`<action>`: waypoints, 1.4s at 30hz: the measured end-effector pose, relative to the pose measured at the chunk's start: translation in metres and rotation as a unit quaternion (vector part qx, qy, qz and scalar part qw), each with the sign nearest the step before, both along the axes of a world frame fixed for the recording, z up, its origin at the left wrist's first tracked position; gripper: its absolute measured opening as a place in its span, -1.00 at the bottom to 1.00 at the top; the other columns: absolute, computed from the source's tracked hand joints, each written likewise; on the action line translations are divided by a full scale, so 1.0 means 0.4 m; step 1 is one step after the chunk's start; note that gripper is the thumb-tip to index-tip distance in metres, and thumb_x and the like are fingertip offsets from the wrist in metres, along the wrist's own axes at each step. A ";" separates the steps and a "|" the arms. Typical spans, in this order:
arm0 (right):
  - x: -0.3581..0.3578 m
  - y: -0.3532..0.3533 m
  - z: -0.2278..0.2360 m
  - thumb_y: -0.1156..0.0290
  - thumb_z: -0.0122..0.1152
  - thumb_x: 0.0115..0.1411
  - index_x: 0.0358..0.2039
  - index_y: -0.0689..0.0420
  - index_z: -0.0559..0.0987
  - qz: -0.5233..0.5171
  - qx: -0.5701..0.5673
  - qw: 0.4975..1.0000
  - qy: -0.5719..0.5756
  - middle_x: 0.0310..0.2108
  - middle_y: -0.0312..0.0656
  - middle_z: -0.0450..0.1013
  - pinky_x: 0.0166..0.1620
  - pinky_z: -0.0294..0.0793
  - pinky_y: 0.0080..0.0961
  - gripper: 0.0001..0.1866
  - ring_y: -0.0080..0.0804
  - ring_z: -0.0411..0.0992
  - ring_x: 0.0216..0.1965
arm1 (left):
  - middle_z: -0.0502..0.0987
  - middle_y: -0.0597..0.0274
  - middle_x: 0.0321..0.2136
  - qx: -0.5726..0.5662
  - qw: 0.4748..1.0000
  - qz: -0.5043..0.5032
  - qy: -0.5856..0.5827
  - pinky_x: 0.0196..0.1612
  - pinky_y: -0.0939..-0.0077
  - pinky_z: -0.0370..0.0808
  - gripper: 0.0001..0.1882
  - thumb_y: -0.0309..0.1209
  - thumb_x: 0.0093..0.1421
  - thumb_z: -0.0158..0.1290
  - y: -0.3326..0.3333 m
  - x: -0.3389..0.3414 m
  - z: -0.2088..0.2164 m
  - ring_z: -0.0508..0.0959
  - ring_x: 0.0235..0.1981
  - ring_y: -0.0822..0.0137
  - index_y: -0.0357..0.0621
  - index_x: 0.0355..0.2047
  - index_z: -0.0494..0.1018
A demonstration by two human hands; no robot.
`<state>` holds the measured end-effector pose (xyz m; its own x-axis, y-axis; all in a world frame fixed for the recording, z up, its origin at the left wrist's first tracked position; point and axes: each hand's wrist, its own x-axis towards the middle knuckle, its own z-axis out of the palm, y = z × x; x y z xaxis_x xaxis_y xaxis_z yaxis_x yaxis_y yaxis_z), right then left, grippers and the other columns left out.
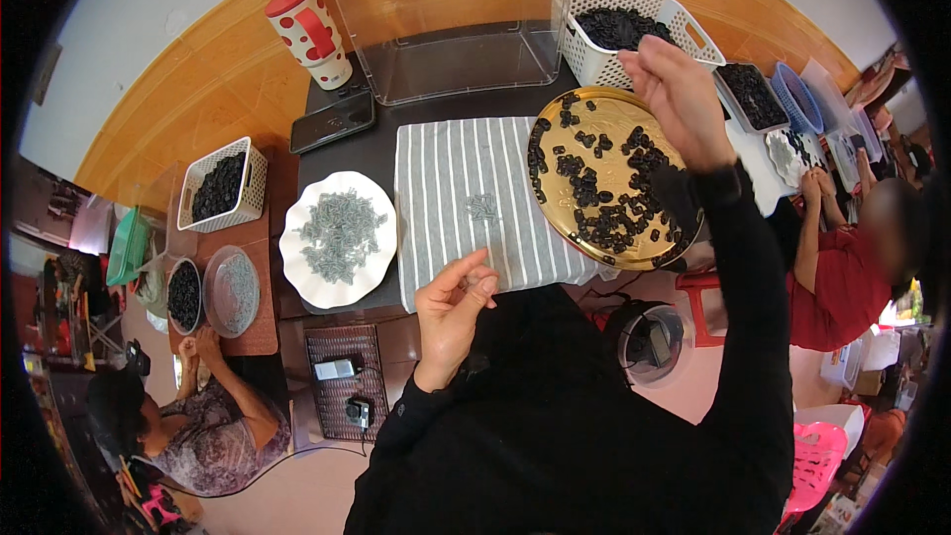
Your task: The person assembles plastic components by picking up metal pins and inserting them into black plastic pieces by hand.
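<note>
My left hand (451,315) is over the near edge of a grey striped cloth (436,178), its thumb and fingers curled together; something small may be between them, too small to make out. A small pile of thin clear-grey pieces (482,207) lies on the cloth just beyond it. Raised over the far side of a round gold tray (604,124), my right hand (682,99) has its fingertips together beside a white perforated basket (594,61). What those fingertips hold cannot be made out. Small black parts (619,208) are scattered on the tray, and black pieces (619,30) fill the basket.
A white scalloped plate (297,263) with more clear-grey pieces stands left. Behind are a phone (334,123), a polka-dot tumbler (315,45) and a clear plastic box (466,64). One person (203,431) works at left, another (842,272) at right, near black-filled containers.
</note>
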<state>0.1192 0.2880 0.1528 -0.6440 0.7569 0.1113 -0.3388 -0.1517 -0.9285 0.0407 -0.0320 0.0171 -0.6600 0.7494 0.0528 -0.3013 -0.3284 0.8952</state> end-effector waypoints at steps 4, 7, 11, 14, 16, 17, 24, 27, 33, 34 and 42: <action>-0.001 0.016 -0.078 0.54 0.18 0.11 -0.16 0.35 0.50 0.061 0.107 0.967 -0.225 -0.37 -0.17 0.51 -0.35 0.45 -0.66 -0.73 -0.54 0.47 -0.40 | 0.52 0.22 -0.32 -0.021 1.000 0.017 0.004 -0.37 0.66 0.47 -0.67 -0.63 0.17 0.09 -0.008 -0.005 -0.001 0.49 -0.36 0.51 -0.30 -0.03 0.48; 0.026 -0.019 -0.188 0.51 0.24 0.08 -0.30 0.26 0.57 0.143 0.285 0.894 -0.314 -0.50 -0.28 0.51 -0.41 0.37 -0.65 -0.84 -0.60 0.42 -0.49 | 0.51 0.23 -0.34 -0.031 0.999 0.025 0.018 -0.37 0.67 0.46 -0.69 -0.64 0.17 0.09 -0.015 -0.008 -0.019 0.48 -0.38 0.51 -0.29 -0.04 0.49; -0.005 -0.067 -0.231 0.51 0.18 0.00 -0.35 0.27 0.58 0.122 0.495 0.765 -0.393 -0.47 0.06 0.49 -0.30 0.46 -0.29 -0.82 -0.12 0.51 -0.39 | 0.51 0.23 -0.34 -0.050 0.999 0.015 0.011 -0.38 0.68 0.45 -0.70 -0.65 0.17 0.09 -0.022 -0.013 -0.021 0.48 -0.38 0.52 -0.28 -0.06 0.51; -0.049 -0.065 -0.246 0.47 0.18 0.01 -0.35 0.23 0.59 0.101 0.529 0.746 -0.390 -0.40 0.13 0.48 -0.20 0.43 -0.16 -0.82 0.04 0.48 -0.28 | 0.50 0.24 -0.35 -0.054 0.998 0.013 0.016 -0.39 0.68 0.45 -0.71 -0.64 0.17 0.09 -0.011 -0.012 -0.016 0.48 -0.38 0.52 -0.28 -0.07 0.51; -0.089 -0.076 -0.247 0.43 0.20 0.01 -0.32 0.21 0.59 0.119 0.533 0.740 -0.392 -0.38 0.12 0.49 -0.15 0.43 -0.14 -0.79 0.01 0.48 -0.23 | 0.50 0.24 -0.36 -0.056 0.998 0.018 0.014 -0.39 0.68 0.45 -0.71 -0.64 0.17 0.09 -0.012 -0.010 -0.018 0.48 -0.38 0.52 -0.28 -0.08 0.51; -0.104 -0.083 -0.248 0.43 0.22 0.00 -0.29 0.20 0.59 0.120 0.542 0.725 -0.407 -0.37 0.11 0.49 -0.16 0.42 -0.13 -0.78 0.00 0.48 -0.24 | 0.50 0.25 -0.37 -0.064 0.998 0.017 0.014 -0.39 0.68 0.45 -0.72 -0.64 0.17 0.09 -0.012 -0.009 -0.019 0.48 -0.38 0.52 -0.28 -0.08 0.51; -0.134 -0.091 -0.272 0.51 0.25 -0.05 -0.42 0.21 0.52 0.138 0.557 0.708 -0.411 -0.39 -0.03 0.50 -0.24 0.39 -0.13 -0.85 -0.01 0.47 -0.27 | 0.49 0.26 -0.37 -0.058 0.998 0.011 0.017 -0.41 0.68 0.45 -0.72 -0.62 0.16 0.11 -0.011 -0.010 -0.025 0.46 -0.40 0.53 -0.27 -0.09 0.52; -0.129 -0.078 -0.274 0.53 0.23 -0.05 -0.43 0.22 0.50 0.166 0.550 0.711 -0.406 -0.40 -0.03 0.49 -0.25 0.39 -0.14 -0.87 0.00 0.47 -0.28 | 0.49 0.27 -0.37 -0.074 0.997 0.009 0.015 -0.41 0.69 0.44 -0.72 -0.62 0.16 0.11 -0.011 -0.010 -0.033 0.46 -0.40 0.53 -0.27 -0.09 0.52; -0.128 -0.062 -0.272 0.56 0.19 -0.05 -0.40 0.25 0.49 0.161 0.512 0.726 -0.429 -0.42 0.06 0.47 -0.26 0.40 -0.14 -0.85 0.05 0.46 -0.30 | 0.50 0.28 -0.38 -0.060 0.998 0.002 0.021 -0.42 0.69 0.44 -0.72 -0.63 0.17 0.10 -0.007 -0.004 -0.035 0.46 -0.39 0.54 -0.26 -0.09 0.52; -0.130 -0.064 -0.269 0.57 0.19 -0.05 -0.40 0.26 0.49 0.166 0.511 0.713 -0.450 -0.42 0.08 0.47 -0.26 0.40 -0.14 -0.85 0.07 0.46 -0.30 | 0.50 0.28 -0.38 -0.061 0.998 0.001 0.022 -0.42 0.69 0.44 -0.72 -0.63 0.17 0.10 -0.007 -0.003 -0.034 0.46 -0.39 0.54 -0.26 -0.09 0.52; -0.080 -0.071 -0.241 0.58 0.13 -0.03 -0.40 0.29 0.52 0.141 0.535 0.717 -0.423 -0.38 0.14 0.47 -0.21 0.43 -0.15 -0.87 0.09 0.46 -0.25 | 0.49 0.28 -0.38 -0.054 0.998 0.008 0.029 -0.42 0.70 0.44 -0.73 -0.64 0.17 0.09 0.000 0.003 -0.020 0.46 -0.40 0.53 -0.28 -0.09 0.52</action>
